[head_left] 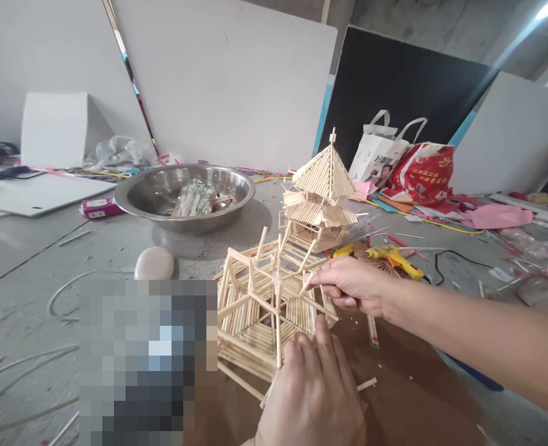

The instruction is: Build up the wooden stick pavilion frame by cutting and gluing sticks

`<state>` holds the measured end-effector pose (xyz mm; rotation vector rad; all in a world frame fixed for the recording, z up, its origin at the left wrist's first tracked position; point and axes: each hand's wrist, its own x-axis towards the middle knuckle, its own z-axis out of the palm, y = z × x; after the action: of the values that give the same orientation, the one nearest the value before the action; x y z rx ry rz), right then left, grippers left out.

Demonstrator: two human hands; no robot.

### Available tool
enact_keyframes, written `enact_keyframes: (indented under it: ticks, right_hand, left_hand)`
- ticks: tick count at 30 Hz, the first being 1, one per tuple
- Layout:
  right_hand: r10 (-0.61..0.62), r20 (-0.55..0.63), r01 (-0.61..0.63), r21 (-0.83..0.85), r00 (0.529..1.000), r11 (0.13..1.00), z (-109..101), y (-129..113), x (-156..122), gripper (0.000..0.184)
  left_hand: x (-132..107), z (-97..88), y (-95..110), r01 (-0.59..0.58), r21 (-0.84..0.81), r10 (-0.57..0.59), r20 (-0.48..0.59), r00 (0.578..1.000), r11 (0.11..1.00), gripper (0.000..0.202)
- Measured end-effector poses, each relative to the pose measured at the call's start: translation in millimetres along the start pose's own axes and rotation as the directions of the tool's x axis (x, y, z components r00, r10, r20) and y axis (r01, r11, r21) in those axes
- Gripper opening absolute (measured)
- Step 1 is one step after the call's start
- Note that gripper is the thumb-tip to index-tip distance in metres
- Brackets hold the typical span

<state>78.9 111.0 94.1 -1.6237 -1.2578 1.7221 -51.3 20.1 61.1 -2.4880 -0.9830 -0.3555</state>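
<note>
A six-sided frame of thin wooden sticks (pixel 236 303) stands in front of me, with short posts and spokes meeting at its middle. My right hand (pixel 350 282) reaches in from the right, and its thumb and fingers pinch a short wooden stick (pixel 307 284) at the frame's right side. My left hand (pixel 313 387) grips the near edge of the frame, fingers bent against the sticks; the fingertips are partly hidden. Behind the frame rises a tiered stick pagoda (pixel 322 179) with a pointed roof.
A yellow glue gun (pixel 397 259) lies beyond my right hand. A steel basin (pixel 129 201) holding plastic-wrapped bundles stands back left, near a white rounded case (pixel 154 264). Brown board (pixel 408 396) lies below. A red bag (pixel 425 173) and scraps sit back right. Pixelation covers the lower left.
</note>
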Motion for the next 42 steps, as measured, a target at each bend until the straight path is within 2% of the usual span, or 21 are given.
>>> enact_keyframes:
  ticks: [8,20,30,32,34,37,42]
  right_hand:
    - [0.017,0.007,-0.017,0.013,1.000,1.000,-0.1,0.2,-0.9,0.013]
    - [-0.002,-0.022,0.003,0.010,1.000,1.000,3.5,-1.6,-1.5,0.021]
    - [-0.021,-0.023,0.021,-0.028,1.000,0.999,2.4,1.3,-0.4,0.015]
    - [-0.067,-0.039,0.065,-0.065,0.997,0.996,0.5,3.5,1.2,0.015]
    - [-0.169,-0.089,0.154,-0.156,0.982,0.976,-2.9,5.7,2.9,0.014]
    - [-0.337,-0.167,0.267,-0.340,0.927,0.902,-9.8,7.9,4.0,0.016]
    - [-0.401,-0.190,0.274,-0.475,0.896,0.836,-17.8,11.2,-3.0,0.019]
  left_hand:
    - [-1.1,-0.3,0.0,-0.014,-0.009,0.015,0.007,1.000,1.000,0.034]
    - [1.2,-1.7,-1.2,-0.021,-0.002,0.021,0.012,1.000,1.000,0.033]
    - [0.4,-1.9,-1.0,-0.022,-0.007,0.023,0.021,1.000,1.000,0.034]
    - [0.3,-1.7,-1.0,-0.021,-0.006,0.022,0.013,1.000,1.000,0.034]
    - [0.2,-1.7,-1.1,-0.023,-0.003,0.023,0.006,1.000,1.000,0.034]
    - [0.0,-2.0,-1.5,-0.023,0.005,0.023,-0.008,1.000,1.000,0.032]
    - [-0.2,-3.9,-3.1,0.008,-0.034,-0.009,-0.007,1.000,0.999,0.036]
